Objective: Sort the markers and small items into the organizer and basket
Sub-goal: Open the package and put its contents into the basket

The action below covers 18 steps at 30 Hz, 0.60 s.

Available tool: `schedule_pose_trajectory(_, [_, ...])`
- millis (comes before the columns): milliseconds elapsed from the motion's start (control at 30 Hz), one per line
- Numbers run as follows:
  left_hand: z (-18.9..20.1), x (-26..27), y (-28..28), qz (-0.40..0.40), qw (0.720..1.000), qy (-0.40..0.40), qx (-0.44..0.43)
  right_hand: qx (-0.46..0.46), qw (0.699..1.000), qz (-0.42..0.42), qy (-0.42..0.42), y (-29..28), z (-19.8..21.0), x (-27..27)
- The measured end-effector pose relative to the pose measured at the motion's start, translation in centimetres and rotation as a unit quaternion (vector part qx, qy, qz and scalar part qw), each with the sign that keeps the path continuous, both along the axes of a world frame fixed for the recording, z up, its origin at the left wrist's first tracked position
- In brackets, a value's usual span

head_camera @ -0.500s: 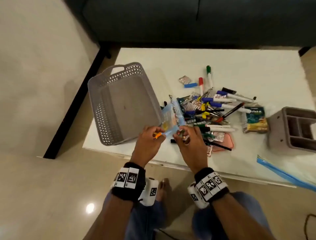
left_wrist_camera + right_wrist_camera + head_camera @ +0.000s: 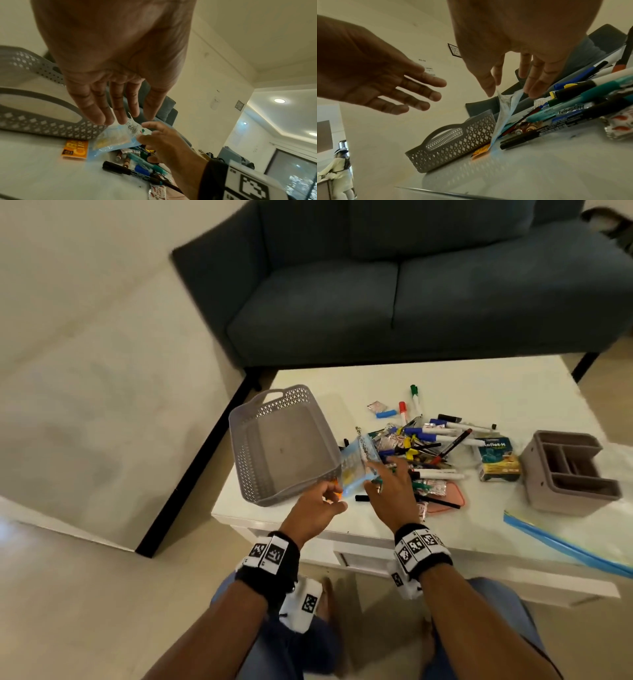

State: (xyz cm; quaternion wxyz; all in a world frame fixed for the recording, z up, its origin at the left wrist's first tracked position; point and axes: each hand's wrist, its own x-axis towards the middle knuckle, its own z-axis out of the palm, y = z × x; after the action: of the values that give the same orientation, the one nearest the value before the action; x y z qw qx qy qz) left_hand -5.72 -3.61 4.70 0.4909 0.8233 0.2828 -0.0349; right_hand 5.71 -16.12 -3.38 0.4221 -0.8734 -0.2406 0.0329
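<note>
A clear blue packet (image 2: pixel 358 469) stands on edge on the white table (image 2: pixel 479 385), between the grey perforated basket (image 2: pixel 274 446) and the marker pile (image 2: pixel 431 443). My right hand (image 2: pixel 385 477) reaches over it; in the right wrist view its straight fingers (image 2: pixel 534 86) and thumb touch the packet's top (image 2: pixel 505 105). My left hand (image 2: pixel 325 503) hovers just left of the packet with fingers (image 2: pixel 118 108) straight and holds nothing. An orange clip pack (image 2: pixel 75 148) lies flat beside the basket's near corner. The grey organizer (image 2: pixel 568 470) stands at the right.
A black pen (image 2: pixel 404 499) and a pink flat item (image 2: pixel 448 498) lie near the table's front edge. A green box (image 2: pixel 496 457) sits left of the organizer. A blue-edged plastic bag (image 2: pixel 565 542) lies at the front right. A dark sofa (image 2: pixel 411 285) stands behind the table.
My left hand has let go of the blue packet and opened beside it. The right hand's fingers have straightened over the packet, which now stands on the table. The head view has tilted up.
</note>
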Motion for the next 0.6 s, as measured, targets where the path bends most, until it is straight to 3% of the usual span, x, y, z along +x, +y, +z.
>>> schedule_pose_trajectory(133, [0.3,2.2,-1.0,-0.001,0.999,0.016,-0.033,-0.041,0.998,0.047,-0.026,0.9,0.0,-0.1])
schedule_pose_trajectory(333, [-2.3,4.5,-1.0,0.071,0.992,-0.003,-0.107,-0.06,0.996,0.021,-0.062,2.4,-1.1,1.0])
schedule_pose_trajectory(467, [-4.8,4.6,-0.1,0.075,0.993,-0.009,-0.087,-0.061,0.998,-0.026,-0.001,2.6,-1.5,1.6])
schedule_pose_trajectory(600, [-6.8,4.5,1.0,0.032,0.997,0.017,-0.064,-0.047,0.997,-0.04,-0.053,3.1,-2.1,1.8])
